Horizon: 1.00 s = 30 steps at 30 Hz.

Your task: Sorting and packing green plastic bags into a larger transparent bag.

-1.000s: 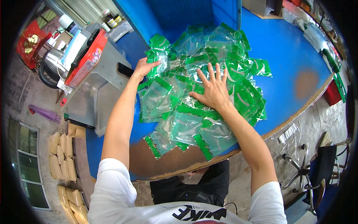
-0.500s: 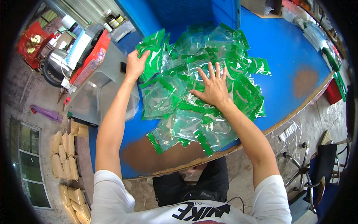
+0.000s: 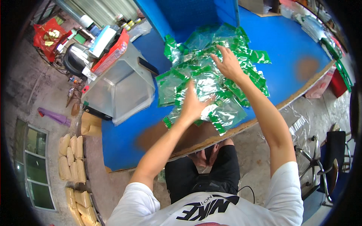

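Note:
A loose heap of clear plastic packets with green ends (image 3: 171, 84) lies on the blue table, glossy and overlapping. At the near side of the heap is my left hand (image 3: 195, 106), slightly blurred, with thumb and index finger spread and no packet visible in its grasp. My right hand (image 3: 230, 64) is over the far right part of the heap, its fingers apart and bent a little. Whether its fingertips touch the packets I cannot tell. One packet (image 3: 261, 57) sticks out at the heap's right side.
Behind the heap stands a blue open-fronted box (image 3: 196, 17). To the left is a translucent plastic bin (image 3: 130, 88) with a red tray (image 3: 111, 52) on top. The blue table (image 3: 279, 37) has a worn, curved front edge. A wheeled chair (image 3: 332, 150) stands at right.
My left hand has left the packets at the heap's far left and come to its near side. My right hand has lifted and moved farther back. The whole view has shifted.

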Tool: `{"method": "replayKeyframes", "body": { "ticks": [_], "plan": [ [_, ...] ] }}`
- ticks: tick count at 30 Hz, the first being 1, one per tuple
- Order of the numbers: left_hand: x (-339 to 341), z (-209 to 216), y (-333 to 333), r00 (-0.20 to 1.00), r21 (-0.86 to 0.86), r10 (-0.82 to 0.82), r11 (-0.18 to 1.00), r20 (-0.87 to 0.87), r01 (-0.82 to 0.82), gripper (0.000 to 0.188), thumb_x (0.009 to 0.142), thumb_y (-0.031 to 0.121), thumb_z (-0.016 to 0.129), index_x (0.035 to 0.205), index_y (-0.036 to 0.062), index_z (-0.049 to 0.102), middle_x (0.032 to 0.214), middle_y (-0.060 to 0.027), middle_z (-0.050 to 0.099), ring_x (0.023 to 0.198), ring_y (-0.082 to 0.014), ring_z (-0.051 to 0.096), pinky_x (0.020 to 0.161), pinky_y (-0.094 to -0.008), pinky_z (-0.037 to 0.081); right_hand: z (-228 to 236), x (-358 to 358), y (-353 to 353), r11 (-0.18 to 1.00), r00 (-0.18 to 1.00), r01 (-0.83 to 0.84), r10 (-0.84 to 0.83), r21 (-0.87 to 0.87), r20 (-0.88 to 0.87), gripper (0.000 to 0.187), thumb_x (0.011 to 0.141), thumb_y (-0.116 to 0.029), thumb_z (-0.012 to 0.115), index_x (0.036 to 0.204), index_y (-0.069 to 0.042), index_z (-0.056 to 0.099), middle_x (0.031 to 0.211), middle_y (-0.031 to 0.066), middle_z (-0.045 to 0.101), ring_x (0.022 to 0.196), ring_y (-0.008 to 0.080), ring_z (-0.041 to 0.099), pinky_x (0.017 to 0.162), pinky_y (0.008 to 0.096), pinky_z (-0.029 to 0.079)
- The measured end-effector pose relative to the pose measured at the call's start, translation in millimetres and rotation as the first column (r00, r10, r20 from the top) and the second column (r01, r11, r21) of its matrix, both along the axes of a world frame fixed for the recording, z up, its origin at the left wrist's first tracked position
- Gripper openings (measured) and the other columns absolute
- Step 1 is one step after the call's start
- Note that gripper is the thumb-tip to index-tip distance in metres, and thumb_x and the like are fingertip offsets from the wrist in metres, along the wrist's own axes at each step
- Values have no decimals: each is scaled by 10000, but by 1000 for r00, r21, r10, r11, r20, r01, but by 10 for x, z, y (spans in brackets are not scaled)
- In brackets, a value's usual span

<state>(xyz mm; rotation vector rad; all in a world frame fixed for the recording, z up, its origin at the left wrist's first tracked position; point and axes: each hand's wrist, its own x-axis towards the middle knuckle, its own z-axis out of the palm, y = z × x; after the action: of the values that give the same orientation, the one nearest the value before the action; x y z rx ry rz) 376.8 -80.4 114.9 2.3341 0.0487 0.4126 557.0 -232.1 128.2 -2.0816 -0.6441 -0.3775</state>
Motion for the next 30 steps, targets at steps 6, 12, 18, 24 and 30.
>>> {"method": "replayKeyframes", "body": {
  "ticks": [6,12,18,24,30],
  "plan": [
    [1216,223,1723,780,-30,577,808,241,-588,1025,791,586,778,1433,-111,387,1411,-308,501,1332,-408,482,1122,-455,372,161,-1349,-745,998,972,56,-54,-5,231,634,844,-160,770,1393,-24,483,1383,241,520,1285,428,494,1059,485,428],
    [2050,620,1806,772,287,634,750,-56,-596,735,763,678,727,1011,-14,751,1067,-235,725,1041,-417,685,904,-505,536,-160,-1976,-1241,918,915,393,-396,54,80,735,792,-154,828,1416,-30,459,1454,213,475,1358,403,449,1113,460,396],
    [2233,455,2009,794,442,587,678,154,-587,437,944,429,604,956,17,750,982,-245,727,963,-440,697,822,-545,546,-308,-1668,-1331,830,830,515,-421,213,-365,967,793,-325,855,1506,24,303,1485,295,429,1398,375,430,1137,455,366],
    [1792,1079,1870,878,623,242,628,412,-466,271,979,250,569,903,7,660,841,-267,704,809,-470,689,737,-565,544,-242,-784,-1082,858,742,514,-455,-17,-492,1286,655,-589,879,1517,95,214,1484,331,420,1379,384,460,1116,443,399],
    [770,1930,1400,934,852,131,382,333,-358,150,906,109,594,847,0,679,806,-249,713,779,-417,725,688,-502,588,-341,-251,-1074,959,821,284,-254,-21,-512,874,660,-544,888,1255,41,628,1156,218,706,1065,332,690,924,428,537]
  ]
}}
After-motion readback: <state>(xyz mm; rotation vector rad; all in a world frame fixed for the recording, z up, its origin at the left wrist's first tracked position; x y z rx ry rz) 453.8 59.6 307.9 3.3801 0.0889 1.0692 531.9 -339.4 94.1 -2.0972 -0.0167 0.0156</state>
